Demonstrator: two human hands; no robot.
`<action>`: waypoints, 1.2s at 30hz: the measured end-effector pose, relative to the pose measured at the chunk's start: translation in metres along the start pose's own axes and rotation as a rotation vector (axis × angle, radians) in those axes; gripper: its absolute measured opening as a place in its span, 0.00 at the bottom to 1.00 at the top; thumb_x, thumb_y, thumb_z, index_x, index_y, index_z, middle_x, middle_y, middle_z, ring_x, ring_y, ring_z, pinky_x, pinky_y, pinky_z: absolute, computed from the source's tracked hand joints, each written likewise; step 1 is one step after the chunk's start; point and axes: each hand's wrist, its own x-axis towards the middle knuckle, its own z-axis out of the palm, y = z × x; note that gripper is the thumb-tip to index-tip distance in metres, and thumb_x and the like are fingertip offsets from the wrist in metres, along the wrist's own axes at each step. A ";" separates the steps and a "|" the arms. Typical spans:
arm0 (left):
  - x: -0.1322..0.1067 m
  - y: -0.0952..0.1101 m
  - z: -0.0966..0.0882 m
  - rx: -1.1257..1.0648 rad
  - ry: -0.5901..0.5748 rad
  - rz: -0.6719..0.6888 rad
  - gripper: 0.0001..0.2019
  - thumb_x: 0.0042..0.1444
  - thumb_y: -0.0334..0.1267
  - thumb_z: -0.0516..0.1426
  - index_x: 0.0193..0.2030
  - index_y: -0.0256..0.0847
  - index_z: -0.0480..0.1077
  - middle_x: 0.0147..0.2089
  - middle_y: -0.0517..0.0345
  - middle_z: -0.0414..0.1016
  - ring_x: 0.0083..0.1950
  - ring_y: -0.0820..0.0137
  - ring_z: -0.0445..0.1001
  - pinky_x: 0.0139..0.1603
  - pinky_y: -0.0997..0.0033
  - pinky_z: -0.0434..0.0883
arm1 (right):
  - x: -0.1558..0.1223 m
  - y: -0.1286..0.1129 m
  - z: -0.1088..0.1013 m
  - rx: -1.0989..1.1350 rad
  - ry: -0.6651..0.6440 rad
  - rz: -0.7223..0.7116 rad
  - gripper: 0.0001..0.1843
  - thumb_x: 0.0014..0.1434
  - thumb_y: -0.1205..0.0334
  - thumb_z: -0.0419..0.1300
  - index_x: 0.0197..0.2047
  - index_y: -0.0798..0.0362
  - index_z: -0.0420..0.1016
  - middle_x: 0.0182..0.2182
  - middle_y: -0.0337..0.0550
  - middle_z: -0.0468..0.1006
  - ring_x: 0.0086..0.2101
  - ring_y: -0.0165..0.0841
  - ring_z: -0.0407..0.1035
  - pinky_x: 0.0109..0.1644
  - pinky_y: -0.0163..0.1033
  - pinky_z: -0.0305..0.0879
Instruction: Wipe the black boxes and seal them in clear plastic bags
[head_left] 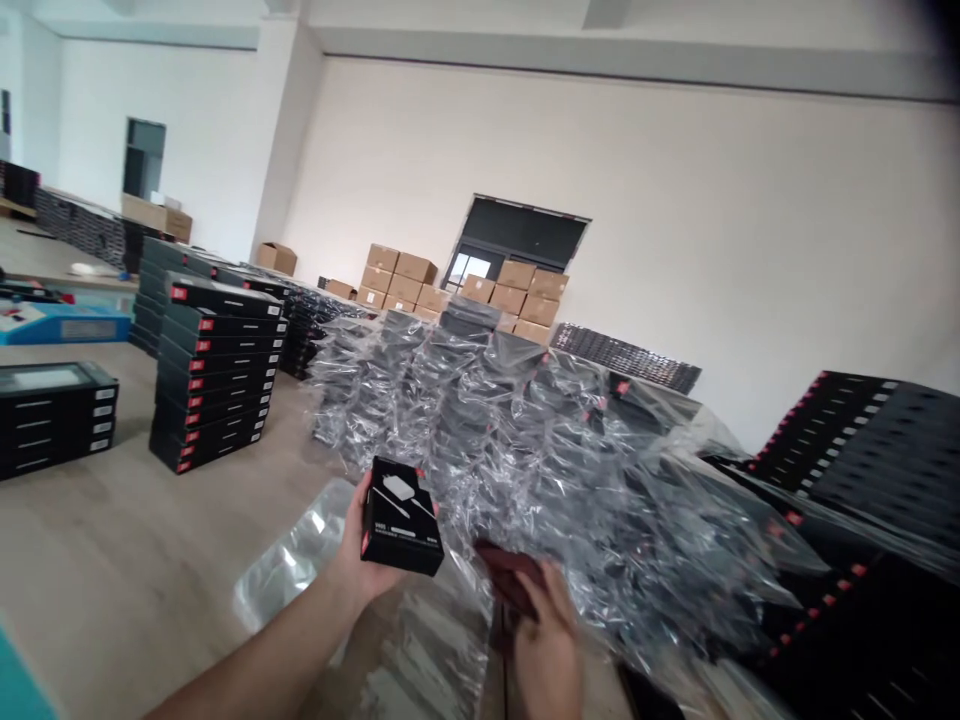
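Item: small black cardboard box (401,515), with a white product drawing and lettering on the lid and a red tab at one corner. Location: lower centre of the frame, raised above the pale wooden bench (112,560), lid tilted toward me. Held by: my left hand (358,565), thumb on the near left edge and fingers wrapped behind, closed around its left side. Handling, by my judgement: light, since one hand carries it easily; stiff card walls that should bear a firm pinch, though the corners could dent; a smooth printed finish that may slip a little. Best hold: across two opposite side walls, not on the lid face. My right hand (547,640), lower centre-right, has its fingers curled down over a dark maroon object (510,575) at the edge of a heap of black boxes in crinkled clear plastic bags (525,430); I cannot tell whether it grips or only rests. Nearby: flat clear plastic bags (300,560) on the bench below the box; a stack of long black boxes with red labels (217,375), middle left; brown cartons (465,285), upper centre.
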 end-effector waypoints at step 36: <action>0.005 -0.021 -0.040 0.719 0.232 -0.662 0.25 0.48 0.60 0.60 0.31 0.35 0.73 0.25 0.52 0.75 0.22 0.68 0.72 0.26 0.70 0.69 | 0.001 -0.001 -0.021 1.044 0.016 0.772 0.18 0.45 0.45 0.68 0.31 0.50 0.73 0.24 0.34 0.74 0.25 0.30 0.69 0.30 0.34 0.66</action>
